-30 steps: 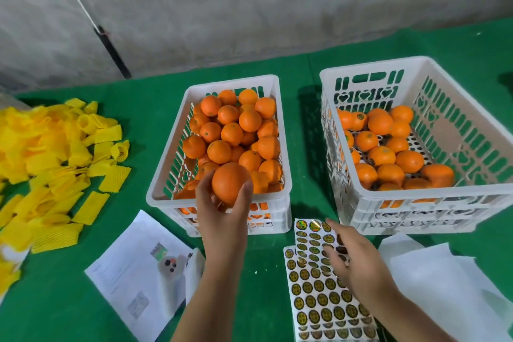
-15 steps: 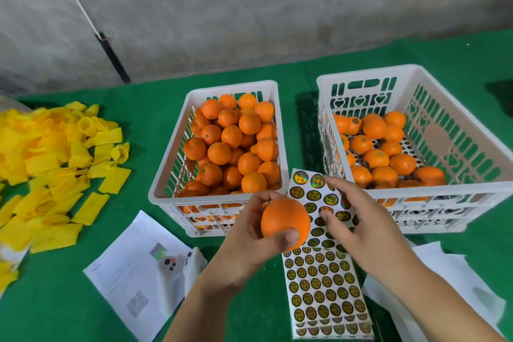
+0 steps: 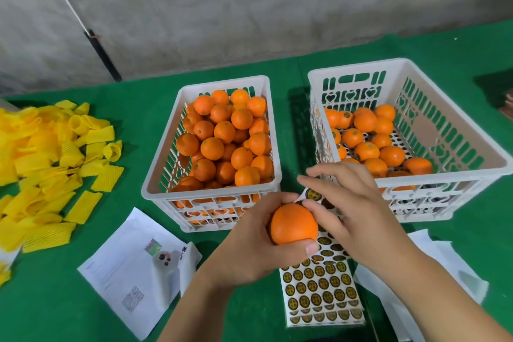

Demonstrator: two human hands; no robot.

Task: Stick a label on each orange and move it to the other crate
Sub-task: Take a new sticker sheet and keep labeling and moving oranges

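Left hand (image 3: 249, 247) gripping one orange (image 3: 293, 223), fingers curled round its far side, thumb pressing along its near underside. Right hand (image 3: 352, 211) touching the upper right of that orange with one bent finger, remaining fingers stretching out loosely to the left; whether a label is sitting under the fingertip cannot be told. Orange hovering above the label sheet (image 3: 319, 286), which is lying on the green worktop (image 3: 249, 314) directly beneath both hands. Full crate (image 3: 211, 197) of oranges standing just beyond the left hand; second crate (image 3: 416, 183), partly filled, standing just beyond the right hand, some fruit in it showing round stickers. Printed paper (image 3: 130, 272) lying to the left of the left forearm, white sheets (image 3: 449, 266) to the right of the right forearm. Yellow foam sleeves (image 3: 47, 169) piling up well to the left of the left hand.
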